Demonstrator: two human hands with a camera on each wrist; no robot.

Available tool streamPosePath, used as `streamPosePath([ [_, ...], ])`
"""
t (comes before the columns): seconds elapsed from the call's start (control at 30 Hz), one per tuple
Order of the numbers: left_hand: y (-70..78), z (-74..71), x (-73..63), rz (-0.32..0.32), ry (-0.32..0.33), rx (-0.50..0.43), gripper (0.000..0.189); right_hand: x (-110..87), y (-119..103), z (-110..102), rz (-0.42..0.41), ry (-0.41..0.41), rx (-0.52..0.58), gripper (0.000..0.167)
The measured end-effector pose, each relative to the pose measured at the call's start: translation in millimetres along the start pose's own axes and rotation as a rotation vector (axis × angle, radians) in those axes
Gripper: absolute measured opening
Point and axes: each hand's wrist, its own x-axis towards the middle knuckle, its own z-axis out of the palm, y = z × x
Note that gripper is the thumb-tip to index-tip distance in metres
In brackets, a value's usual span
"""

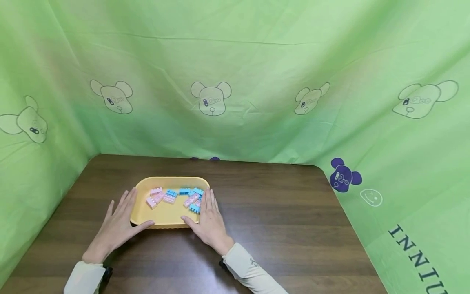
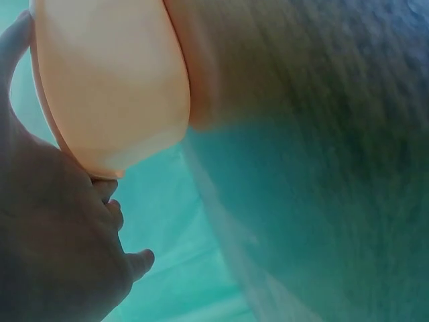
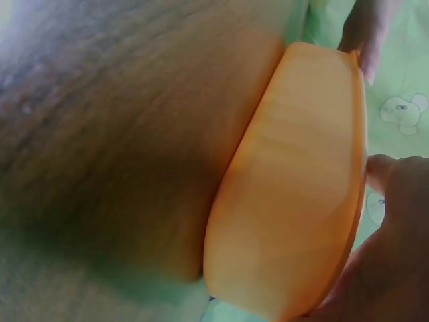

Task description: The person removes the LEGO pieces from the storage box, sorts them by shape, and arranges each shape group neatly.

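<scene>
Just ahead of you, one yellow tray (image 1: 167, 216) sits on one wooden table (image 1: 293, 220), holding two clusters of pink building bricks (image 1: 169, 199) and blue building bricks (image 1: 185, 191), overlapping too much for a sure count. Both your hands are spread, fingers straight: your left hand (image 1: 116, 225) touches its left end, your right hand (image 1: 211, 222) its right, thumbs at the near rim.

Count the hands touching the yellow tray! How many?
2: the left hand at the left end of the yellow tray, the right hand at its right end. Both show clearly.
</scene>
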Motion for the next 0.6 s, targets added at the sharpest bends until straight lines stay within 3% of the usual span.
streamPosePath([
  [0.23,-0.8,0.4,0.4,0.002,0.008,-0.007,0.120,3.6,-1.5,-13.9,0.004,-0.048,0.044,0.096],
  [0.43,-0.7,0.2,0.9,0.005,0.009,-0.003,0.120,17.3,-3.6,-33.5,-0.113,-0.034,0.041,0.088],
  [0.6,-1.1,0.7,0.3,0.007,0.013,-0.004,0.120,38.1,-4.7,-53.6,-0.222,-0.076,0.028,0.080],
])
